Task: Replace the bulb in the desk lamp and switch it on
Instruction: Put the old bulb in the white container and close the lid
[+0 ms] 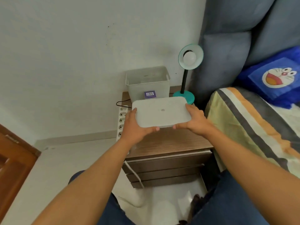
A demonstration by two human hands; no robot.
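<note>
A teal desk lamp (184, 93) stands at the back right of the wooden nightstand (170, 143). Its shade tilts toward me, and a white bulb (189, 58) sits in it, unlit. I hold a flat white lid (162, 111) level above the nightstand. My left hand (134, 125) grips its left edge and my right hand (194, 120) grips its right edge. Behind the lid stands an open grey bin (146, 83), with a small purple box (150, 94) in front of it.
A white power strip (122, 120) hangs at the nightstand's left side, with a black cord looping to it. A bed with a striped cover (253, 127) and a blue cartoon pillow (276, 77) lies to the right. A wooden door (14, 159) is at the left.
</note>
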